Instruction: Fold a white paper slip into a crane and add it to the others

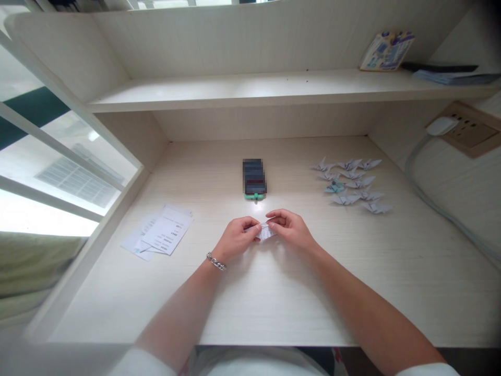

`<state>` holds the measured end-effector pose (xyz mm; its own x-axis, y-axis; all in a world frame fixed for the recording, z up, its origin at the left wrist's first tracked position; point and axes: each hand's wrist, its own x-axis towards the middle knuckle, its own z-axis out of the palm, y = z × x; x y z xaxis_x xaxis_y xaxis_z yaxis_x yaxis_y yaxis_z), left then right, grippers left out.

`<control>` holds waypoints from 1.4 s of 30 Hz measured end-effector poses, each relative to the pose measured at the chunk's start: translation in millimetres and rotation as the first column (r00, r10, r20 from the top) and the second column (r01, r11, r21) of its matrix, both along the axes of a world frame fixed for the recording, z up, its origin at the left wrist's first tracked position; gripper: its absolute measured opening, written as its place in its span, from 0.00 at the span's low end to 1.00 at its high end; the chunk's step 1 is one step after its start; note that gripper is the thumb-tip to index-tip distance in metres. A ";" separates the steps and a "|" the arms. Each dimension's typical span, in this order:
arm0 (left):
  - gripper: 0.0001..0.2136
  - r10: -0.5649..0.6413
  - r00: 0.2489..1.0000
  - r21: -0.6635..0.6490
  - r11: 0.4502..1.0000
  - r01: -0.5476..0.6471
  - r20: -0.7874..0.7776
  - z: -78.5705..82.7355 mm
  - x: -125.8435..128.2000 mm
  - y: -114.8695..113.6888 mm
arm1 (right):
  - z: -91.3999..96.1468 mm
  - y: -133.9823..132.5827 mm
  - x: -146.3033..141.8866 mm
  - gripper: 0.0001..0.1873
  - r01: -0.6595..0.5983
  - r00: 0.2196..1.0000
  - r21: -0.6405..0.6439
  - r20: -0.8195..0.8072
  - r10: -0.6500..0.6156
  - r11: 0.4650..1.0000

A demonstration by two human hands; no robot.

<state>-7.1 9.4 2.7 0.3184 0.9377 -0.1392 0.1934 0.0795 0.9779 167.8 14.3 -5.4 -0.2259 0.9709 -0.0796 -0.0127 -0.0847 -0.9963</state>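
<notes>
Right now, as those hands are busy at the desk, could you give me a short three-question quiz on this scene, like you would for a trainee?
1. True or false: the folded paper is pinched between the left hand and the right hand.
2. Where on the desk does the group of paper cranes lie?
A) to the right of the phone
B) to the left of the phone
C) between the phone and the hands
3. Fill in: the bracelet sits on the ___ wrist.

Key: 1 true; 2 A; 3 left.
</notes>
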 end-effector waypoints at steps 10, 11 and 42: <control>0.12 0.016 0.991 -0.123 0.992 0.001 0.136 3.1 0.3 3.2 | -1.7 -0.4 0.1 0.15 0.020 1.000 0.042 0.012 -0.020 0.999; 0.12 0.025 0.989 -0.127 0.992 -0.006 0.147 3.5 0.3 3.7 | -1.4 -0.3 0.2 0.15 0.019 1.000 0.042 0.013 -0.020 0.999; 0.09 0.011 0.955 0.283 0.956 0.077 -0.296 10.7 1.8 -5.6 | -0.9 -6.9 -4.6 0.09 0.006 0.963 0.249 0.261 -0.073 0.968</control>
<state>-5.2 3.8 13.4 0.3363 0.9407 0.0446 0.4705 -0.2088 0.8574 163.2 7.5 -6.3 -0.1898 0.9758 0.1085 0.2572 0.1560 -0.9537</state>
